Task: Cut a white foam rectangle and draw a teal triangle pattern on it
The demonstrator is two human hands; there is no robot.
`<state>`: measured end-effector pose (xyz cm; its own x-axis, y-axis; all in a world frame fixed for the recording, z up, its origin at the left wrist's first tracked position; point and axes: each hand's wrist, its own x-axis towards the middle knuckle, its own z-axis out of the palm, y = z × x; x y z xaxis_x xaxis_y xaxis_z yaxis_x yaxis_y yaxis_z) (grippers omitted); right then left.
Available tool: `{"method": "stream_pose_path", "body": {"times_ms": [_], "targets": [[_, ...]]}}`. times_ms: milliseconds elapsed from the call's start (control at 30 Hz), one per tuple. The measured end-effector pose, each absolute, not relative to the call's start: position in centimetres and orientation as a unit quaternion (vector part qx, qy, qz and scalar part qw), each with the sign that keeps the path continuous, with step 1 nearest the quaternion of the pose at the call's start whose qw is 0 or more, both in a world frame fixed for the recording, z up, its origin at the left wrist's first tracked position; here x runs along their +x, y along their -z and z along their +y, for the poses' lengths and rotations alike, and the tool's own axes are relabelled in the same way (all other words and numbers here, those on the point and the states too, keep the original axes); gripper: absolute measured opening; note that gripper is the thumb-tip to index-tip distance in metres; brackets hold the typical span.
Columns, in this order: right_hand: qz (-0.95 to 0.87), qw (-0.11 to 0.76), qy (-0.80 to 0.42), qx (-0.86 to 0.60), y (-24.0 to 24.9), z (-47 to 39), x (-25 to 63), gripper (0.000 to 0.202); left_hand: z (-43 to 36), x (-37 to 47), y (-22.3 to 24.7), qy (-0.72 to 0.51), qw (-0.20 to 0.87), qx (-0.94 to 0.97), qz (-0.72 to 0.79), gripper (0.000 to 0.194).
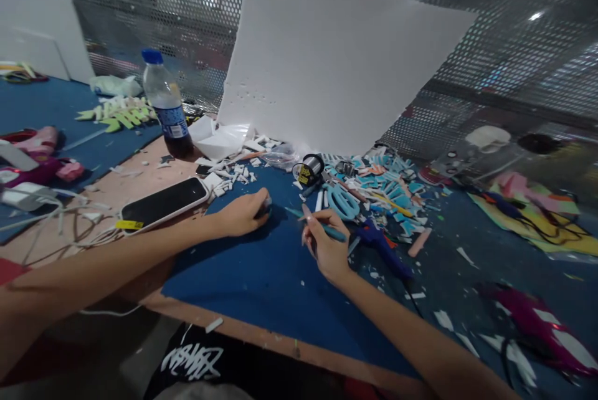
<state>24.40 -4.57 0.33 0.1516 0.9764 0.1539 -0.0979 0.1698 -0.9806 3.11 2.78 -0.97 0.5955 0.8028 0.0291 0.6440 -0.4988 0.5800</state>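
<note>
R hand (331,253) grips a teal pen-like tool (337,234) just above the counter (275,275), tip toward the L hand (240,215); a slip could poke its fingers. That hand's curled, small greyish thing (268,201) by its fingertips, can't tell if held. Blue glue gun (387,252) lies nr R wrist: a sideways move might snag its cord (413,301). Farther out, upright bottle (170,118) could tip if knocked, prob. wetting the phone (163,204).

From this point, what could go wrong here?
The slim teal pen-like tool in the right hand points toward the left hand, so a slip might jab it. The clear blue-capped bottle of dark liquid could tip onto the white-edged black phone beside it if knocked. Moving the dark blue corded tool might scatter blue-and-white scraps.
</note>
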Motion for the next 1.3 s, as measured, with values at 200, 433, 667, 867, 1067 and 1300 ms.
{"method": "stream_pose_path", "body": {"times_ms": [200, 433, 667, 867, 1067, 1300], "targets": [[-0.491, 0.576, -0.485, -0.438, -0.7, -4.8, 24.6, 0.05, 2.7, 2.6, 1.3, -0.137, 0.264, 0.873, 0.386, 0.035], [-0.528, 0.532, -0.494, -0.44, -0.8, -4.7, 24.3, 0.045, 2.7, 2.5, 1.5, -0.135, 0.244, 0.887, 0.369, 0.034], [-0.608, 0.486, -0.427, -0.46, -0.3, -5.1, 24.5, 0.036, 2.0, 2.6, 1.4, -0.128, 0.191, 0.908, 0.349, 0.034], [-0.727, 0.446, -0.279, -0.442, 0.2, -5.5, 25.3, 0.017, 1.1, 2.5, 1.4, -0.126, 0.143, 0.916, 0.354, 0.032], [-0.824, 0.413, -0.135, -0.363, 1.5, -6.0, 25.0, 0.024, 0.5, 2.6, 2.1, -0.115, 0.127, 0.923, 0.345, 0.033], [-0.857, 0.401, -0.036, -0.321, 1.4, -6.0, 24.9, 0.027, 0.3, 2.9, 3.2, -0.124, 0.109, 0.925, 0.343, 0.032]]}}
